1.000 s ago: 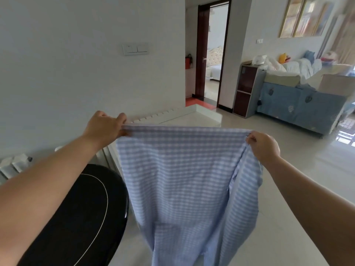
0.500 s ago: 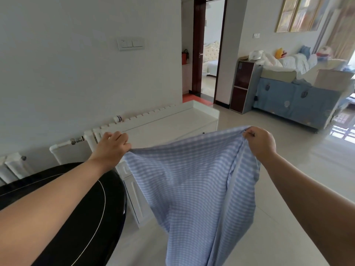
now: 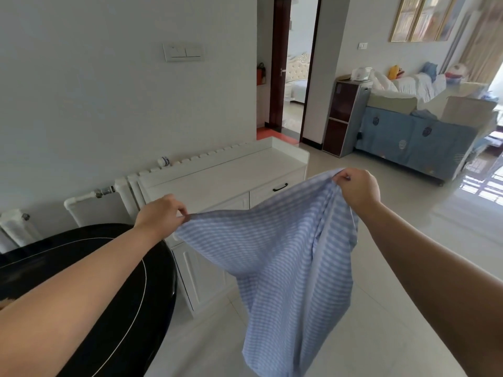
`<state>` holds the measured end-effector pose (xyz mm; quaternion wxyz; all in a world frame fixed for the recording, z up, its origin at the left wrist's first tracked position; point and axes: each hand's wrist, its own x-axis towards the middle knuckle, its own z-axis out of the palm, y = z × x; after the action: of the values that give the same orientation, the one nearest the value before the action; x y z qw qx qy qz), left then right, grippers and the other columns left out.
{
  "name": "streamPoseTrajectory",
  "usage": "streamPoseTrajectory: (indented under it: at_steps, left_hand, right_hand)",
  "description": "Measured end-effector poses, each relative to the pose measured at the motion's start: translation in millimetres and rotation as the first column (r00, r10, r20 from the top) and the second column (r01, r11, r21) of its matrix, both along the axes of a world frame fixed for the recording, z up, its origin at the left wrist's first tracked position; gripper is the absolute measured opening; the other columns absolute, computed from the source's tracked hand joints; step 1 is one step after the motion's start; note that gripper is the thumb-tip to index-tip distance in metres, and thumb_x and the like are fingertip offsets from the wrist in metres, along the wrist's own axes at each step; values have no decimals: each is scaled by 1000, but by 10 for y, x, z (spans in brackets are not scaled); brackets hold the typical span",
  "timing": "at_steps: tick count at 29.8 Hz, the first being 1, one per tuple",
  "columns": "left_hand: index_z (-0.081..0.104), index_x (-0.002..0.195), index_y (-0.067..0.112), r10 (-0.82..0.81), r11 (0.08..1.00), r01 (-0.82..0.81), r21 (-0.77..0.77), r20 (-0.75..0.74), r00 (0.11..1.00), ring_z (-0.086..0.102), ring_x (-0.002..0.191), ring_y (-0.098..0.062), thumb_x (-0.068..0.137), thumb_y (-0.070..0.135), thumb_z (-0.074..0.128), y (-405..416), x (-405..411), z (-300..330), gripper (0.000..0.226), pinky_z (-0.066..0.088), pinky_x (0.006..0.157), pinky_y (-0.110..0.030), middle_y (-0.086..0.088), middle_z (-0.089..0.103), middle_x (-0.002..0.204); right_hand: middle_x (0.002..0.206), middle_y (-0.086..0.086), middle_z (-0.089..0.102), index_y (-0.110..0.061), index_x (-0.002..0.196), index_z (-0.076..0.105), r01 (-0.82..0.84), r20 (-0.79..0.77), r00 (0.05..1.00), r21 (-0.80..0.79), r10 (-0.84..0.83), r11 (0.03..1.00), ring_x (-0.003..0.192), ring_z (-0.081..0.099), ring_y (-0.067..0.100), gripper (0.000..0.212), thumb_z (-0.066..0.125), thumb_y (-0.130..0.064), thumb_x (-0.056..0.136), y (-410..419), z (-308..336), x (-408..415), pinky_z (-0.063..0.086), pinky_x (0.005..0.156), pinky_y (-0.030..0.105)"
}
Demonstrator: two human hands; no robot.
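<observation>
Far left, low in view: one glossy black round table (image 3: 155, 308), with white radiator sections (image 3: 16, 227) behind it along the wall. Just past the table's edge, left hand (image 3: 163, 214), thumb and fingers pinched tight on one top corner of the blue-and-white checked cloth (image 3: 272, 254). Behind, one long white cabinet (image 3: 223, 172) against the wall, with one black drawer handle (image 3: 280, 187) showing. Higher up, one switch plate (image 3: 183, 52), then one open doorway (image 3: 291, 77). Centre: a single cloth, up in the air between two hands, sagging along the top edge, bunched into vertical folds on the right, trailing out of view at the bottom. Right of it and higher, right hand (image 3: 359, 190), fingers curled round the other top corner in a firm grip. Farther right: one dark narrow cupboard (image 3: 343, 115), one blue-covered sofa (image 3: 408, 140), three framed panels (image 3: 422, 17) on the wall. Judged from this: lifted and opened out by the top edge, so probably only the start done. No fold made and nothing laid down, hence most of the work left, likely squaring the edge, folding and putting away.
</observation>
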<state>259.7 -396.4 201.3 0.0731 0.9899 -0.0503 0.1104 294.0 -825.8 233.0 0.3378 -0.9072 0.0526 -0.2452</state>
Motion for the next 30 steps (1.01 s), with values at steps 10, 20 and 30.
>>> streamPoseTrajectory:
  at_steps: [10, 20, 30]
  left_hand:
    - [60, 118, 22, -254, 963, 241, 118, 111, 961, 49, 106, -23, 76, 67, 56, -545, -214, -160, 61, 44, 91, -40, -1, 52, 119]
    - [41, 136, 17, -75, 810, 65, -582, 8, 997, 42, 124, -23, 76, 53, 70, -1298, -287, -47, 76, 35, 105, -36, -6, 37, 139]
    - [34, 142, 13, -407, 574, -251, -780, -538, 738, 52, 121, -20, 83, 53, 64, -2355, -676, -747, 77, 42, 99, -30, -3, 50, 139]
  right_hand:
    - [85, 3, 71, -13, 78, 73, -62, 16, 998, -6, 62, 998, 81, 61, 23, 20, 56, -12, 88, 388, 336, -14, 51, 74, 35]
    - [83, 14, 70, -2, 74, 70, -30, -46, 999, -75, 27, 997, 80, 62, 32, 24, 54, -14, 88, 546, 408, -23, 53, 71, 36]
    - [66, 20, 54, 2, 63, 56, -4, -19, 1000, -32, 3, 999, 61, 49, 29, 28, 51, -13, 86, 736, 474, 7, 45, 58, 34]
